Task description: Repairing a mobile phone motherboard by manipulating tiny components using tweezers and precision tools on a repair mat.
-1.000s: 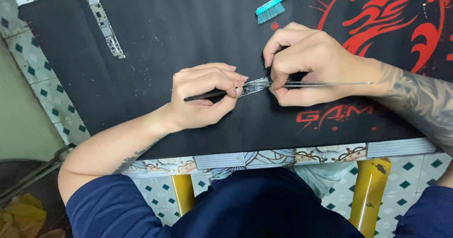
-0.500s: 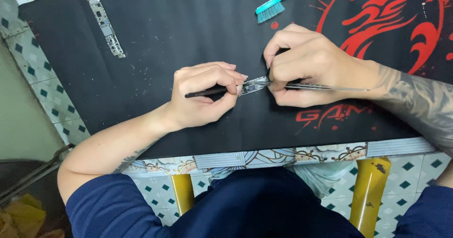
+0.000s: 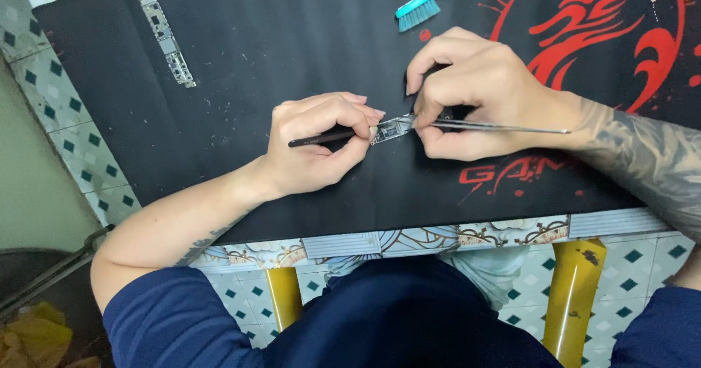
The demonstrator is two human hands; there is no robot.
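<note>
Small circuit board (image 3: 394, 128) sat pinched between both hands mid-mat. Left hand (image 3: 318, 145) was closed on a thin black tool (image 3: 321, 139); right hand (image 3: 475, 94) was closed on metal tweezers (image 3: 504, 127), tips at the board. Slip risk: tweezers skating off, flicking the part. Black mat (image 3: 292, 39) lay open ahead; teal brush (image 3: 431, 1) and long board strip (image 3: 168, 39) well apart; table edge near the wrists.

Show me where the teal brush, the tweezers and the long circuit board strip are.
teal brush (image 3: 420, 14): head view, on its bristle head.
tweezers (image 3: 511, 128): head view, on the metal shaft past the right hand.
long circuit board strip (image 3: 168, 43): head view, mid-strip.
</note>
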